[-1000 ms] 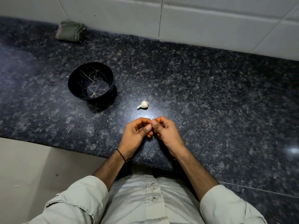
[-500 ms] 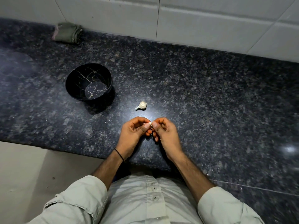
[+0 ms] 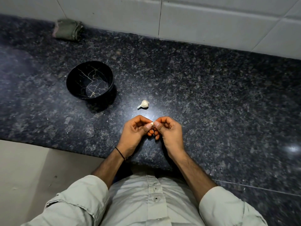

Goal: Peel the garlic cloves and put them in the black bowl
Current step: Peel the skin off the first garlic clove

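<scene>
A person's left hand (image 3: pixel 135 132) and right hand (image 3: pixel 169 132) meet above a dark speckled worktop (image 3: pixel 211 95), thumbs and forefingers closed in a shared grip on a garlic clove (image 3: pixel 151 123) — only its pale tip shows. Just beyond the grip lies a small garlic bulb (image 3: pixel 144 104); farther beyond, to the grip's left, stands the black bowl (image 3: pixel 81 75). A folded green cloth (image 3: pixel 68 29) sits far beyond, against the tiled wall.

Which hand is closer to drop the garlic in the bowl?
Probably the left hand: it pinches the small white garlic clove too, and the round black marbled bowl sits on its side.
</scene>
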